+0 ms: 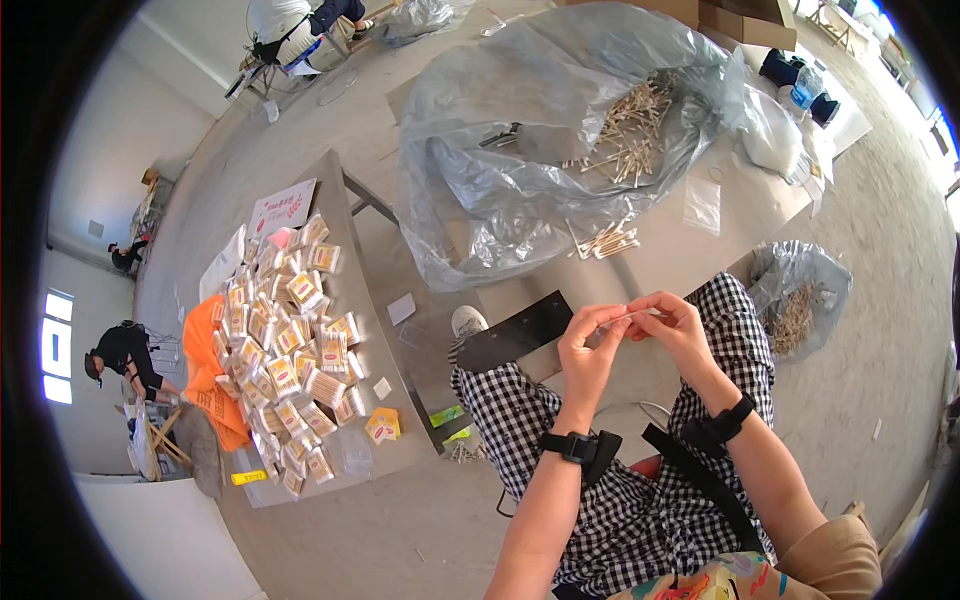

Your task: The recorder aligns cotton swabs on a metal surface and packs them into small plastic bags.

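My left hand and my right hand meet above my lap, fingertips pinched together. Between them runs a thin, clear plastic piece, seen nearly edge-on; it may be a small bag, but its shape is not clear. Just beyond my hands, a small bunch of cotton swabs lies on the table's near edge. More loose cotton swabs sit in a large, wide-open grey plastic bag. To the right of the bunch is a flat clear plastic bag.
On the left table lie many packs of cotton swabs, an orange bag, yellow cards and a yellow tube. A dark board is by my left knee. Another swab-filled bag stands right. People work farther off.
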The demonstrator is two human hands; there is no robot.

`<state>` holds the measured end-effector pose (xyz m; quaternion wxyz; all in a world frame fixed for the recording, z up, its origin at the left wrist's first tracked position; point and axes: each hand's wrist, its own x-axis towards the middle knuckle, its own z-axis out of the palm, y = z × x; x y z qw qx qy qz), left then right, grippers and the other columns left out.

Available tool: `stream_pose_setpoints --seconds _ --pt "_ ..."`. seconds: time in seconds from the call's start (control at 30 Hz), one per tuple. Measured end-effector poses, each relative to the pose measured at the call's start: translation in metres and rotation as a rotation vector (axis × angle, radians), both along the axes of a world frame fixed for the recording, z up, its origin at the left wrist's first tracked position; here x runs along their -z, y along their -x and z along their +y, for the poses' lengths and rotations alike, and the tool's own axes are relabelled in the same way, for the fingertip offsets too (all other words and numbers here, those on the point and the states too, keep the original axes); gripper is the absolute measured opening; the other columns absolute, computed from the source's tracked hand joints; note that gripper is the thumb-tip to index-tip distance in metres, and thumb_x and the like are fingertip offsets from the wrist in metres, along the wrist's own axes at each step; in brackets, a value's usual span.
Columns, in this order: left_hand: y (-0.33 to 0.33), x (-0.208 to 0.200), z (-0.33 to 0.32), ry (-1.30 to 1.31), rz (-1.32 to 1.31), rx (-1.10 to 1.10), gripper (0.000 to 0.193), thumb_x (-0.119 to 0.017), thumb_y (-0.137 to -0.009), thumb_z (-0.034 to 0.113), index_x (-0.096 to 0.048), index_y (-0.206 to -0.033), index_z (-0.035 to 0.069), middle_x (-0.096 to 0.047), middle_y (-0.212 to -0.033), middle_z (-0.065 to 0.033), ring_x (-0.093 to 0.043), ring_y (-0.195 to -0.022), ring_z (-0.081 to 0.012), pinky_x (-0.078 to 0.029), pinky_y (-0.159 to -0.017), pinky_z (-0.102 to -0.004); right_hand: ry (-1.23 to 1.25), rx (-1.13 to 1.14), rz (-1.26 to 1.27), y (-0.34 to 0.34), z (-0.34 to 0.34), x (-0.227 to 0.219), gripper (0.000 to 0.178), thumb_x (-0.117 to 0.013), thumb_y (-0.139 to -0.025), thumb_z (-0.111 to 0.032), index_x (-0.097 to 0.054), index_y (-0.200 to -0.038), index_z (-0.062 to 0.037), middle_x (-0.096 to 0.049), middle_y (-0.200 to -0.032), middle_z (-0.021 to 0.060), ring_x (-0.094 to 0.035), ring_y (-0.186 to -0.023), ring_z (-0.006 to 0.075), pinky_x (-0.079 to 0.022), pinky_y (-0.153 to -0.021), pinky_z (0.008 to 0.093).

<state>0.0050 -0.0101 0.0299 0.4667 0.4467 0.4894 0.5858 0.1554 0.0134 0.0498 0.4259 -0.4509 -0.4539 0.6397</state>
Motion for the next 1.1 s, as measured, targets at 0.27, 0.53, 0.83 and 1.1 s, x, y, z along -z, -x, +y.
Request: stream_pose_setpoints --seconds 0.27,0.53,0.83,1.1 --pt "0.005 -0.023 0.001 -0.306 0.324 -0.142 0.014 -0.071 -0.080 -0.004 -0.072 -0.093 0.002 -0.067 -0.096 -0.0067 -0.064 -0.084 -0.0140 -0.053 -0.070 -0.0237 -0.212 0.031 -0.035 0.008 0.006 -0.030 0.009 -0.061 -0.089 0.002 -0.065 -0.096 0.0059 -0.068 -0.095 0.0081 -0.066 -0.086 0.0147 -0.057 -0.076 0.0254" --pt "0.001 -0.013 0.003 -0.217 0.337 -0.191 0.013 -0.072 -0.079 -0.004 -0.071 -0.090 0.003 -0.068 -0.090 -0.0064 -0.063 -0.084 -0.0147 -0.052 -0.069 -0.0253 -0.168 -0.022 -0.183 0.005 0.014 -0.027 0.009 -0.062 -0.089 0.002 -0.065 -0.097 0.0052 -0.067 -0.091 0.0060 -0.066 -0.080 0.0135 -0.054 -0.071 0.0250" --pt "-0.009 -0.001 -0.002 -0.081 0.230 -0.138 0.015 -0.072 -0.084 0.008 -0.060 -0.091 0.002 -0.061 -0.090 -0.0027 -0.058 -0.085 -0.0117 -0.047 -0.077 -0.0261 0.051 -0.065 -0.130 0.002 0.010 -0.013 0.013 -0.062 -0.092 -0.010 -0.060 -0.100 -0.0003 -0.067 -0.096 0.0059 -0.068 -0.084 0.0131 -0.049 -0.059 0.0209" --pt "-0.011 0.002 0.004 0.123 -0.113 -0.107 0.022 -0.067 -0.085 0.003 -0.052 -0.101 0.003 -0.056 -0.096 -0.0025 -0.055 -0.088 -0.0086 -0.046 -0.081 -0.0235 0.183 -0.037 -0.001 0.007 0.019 -0.009 0.014 -0.061 -0.088 -0.012 -0.052 -0.096 -0.0058 -0.066 -0.093 0.0059 -0.068 -0.079 0.0151 -0.048 -0.056 0.0220"
